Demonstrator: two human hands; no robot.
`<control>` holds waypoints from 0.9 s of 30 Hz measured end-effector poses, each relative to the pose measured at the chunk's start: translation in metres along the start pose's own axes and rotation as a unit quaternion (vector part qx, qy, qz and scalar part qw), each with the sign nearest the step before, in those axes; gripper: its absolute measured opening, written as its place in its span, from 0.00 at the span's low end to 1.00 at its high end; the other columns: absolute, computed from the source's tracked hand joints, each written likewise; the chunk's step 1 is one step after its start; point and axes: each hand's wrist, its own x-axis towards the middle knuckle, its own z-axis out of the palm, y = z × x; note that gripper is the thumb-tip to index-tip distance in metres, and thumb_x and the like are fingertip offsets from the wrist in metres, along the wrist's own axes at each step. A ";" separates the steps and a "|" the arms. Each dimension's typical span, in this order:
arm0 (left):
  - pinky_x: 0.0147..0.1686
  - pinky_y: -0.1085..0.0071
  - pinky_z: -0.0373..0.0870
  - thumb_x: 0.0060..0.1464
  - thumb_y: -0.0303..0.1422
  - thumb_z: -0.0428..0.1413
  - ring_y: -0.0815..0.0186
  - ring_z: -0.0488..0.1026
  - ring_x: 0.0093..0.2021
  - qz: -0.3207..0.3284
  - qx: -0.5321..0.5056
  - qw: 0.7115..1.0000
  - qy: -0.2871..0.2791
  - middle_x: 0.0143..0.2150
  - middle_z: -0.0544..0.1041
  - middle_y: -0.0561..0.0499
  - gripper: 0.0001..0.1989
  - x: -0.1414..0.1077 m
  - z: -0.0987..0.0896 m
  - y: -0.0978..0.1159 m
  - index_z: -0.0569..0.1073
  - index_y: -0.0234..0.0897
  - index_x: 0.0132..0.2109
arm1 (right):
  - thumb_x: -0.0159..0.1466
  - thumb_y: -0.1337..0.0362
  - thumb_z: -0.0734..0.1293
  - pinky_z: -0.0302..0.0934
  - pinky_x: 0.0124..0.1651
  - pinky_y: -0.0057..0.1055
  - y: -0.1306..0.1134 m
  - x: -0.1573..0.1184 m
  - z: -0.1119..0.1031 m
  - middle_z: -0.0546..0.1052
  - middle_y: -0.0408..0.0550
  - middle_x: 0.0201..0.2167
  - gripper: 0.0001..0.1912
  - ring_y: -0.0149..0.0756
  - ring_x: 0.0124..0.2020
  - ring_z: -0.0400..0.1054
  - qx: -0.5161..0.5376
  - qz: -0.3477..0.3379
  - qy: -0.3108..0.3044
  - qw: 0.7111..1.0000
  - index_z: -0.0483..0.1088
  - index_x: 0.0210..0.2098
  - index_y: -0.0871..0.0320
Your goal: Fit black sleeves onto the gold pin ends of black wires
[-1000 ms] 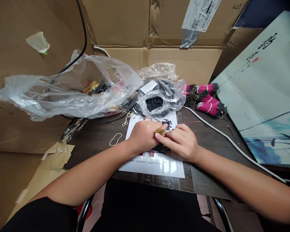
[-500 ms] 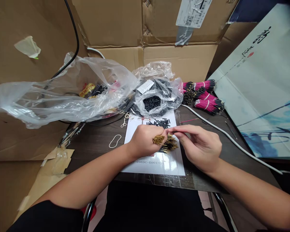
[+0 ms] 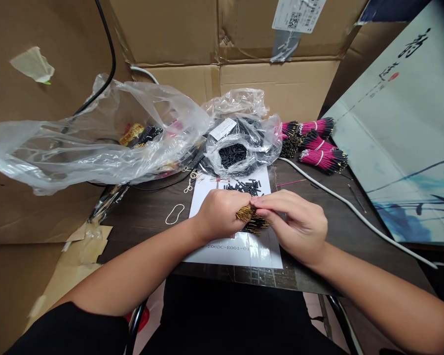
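Head view: left hand (image 3: 222,213) closed round gold-tipped bundle (image 3: 245,213), above paper sheet (image 3: 233,257). Right hand (image 3: 299,224) meets left at thumb, fingers bent; cannot tell whether pinching anything. More gold-tipped pins (image 3: 257,226) just below hands. Loose black tubes (image 3: 247,186) beyond, near plastic bag (image 3: 264,143).

Black short sleeve (image 3: 70,328), black clothing (image 3: 237,315), bare forearms (image 3: 140,271)

Left hand (image 3: 222,215) around gold-tipped bundle (image 3: 244,213), right hand (image 3: 299,223) meeting the left, black tubes (image 3: 248,187) beyond
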 end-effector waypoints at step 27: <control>0.25 0.72 0.58 0.59 0.35 0.49 0.69 0.67 0.23 -0.041 0.005 0.999 -0.016 0.23 0.73 0.52 0.15 -0.001 0.005 -0.001 0.69 0.36 0.26 | 0.61 0.63 0.68 0.67 0.50 0.40 0.005 0.001 -0.018 0.73 0.49 0.54 0.24 0.40 0.50 0.71 -0.200 -0.119 -0.064 0.971 0.67 0.57 0.51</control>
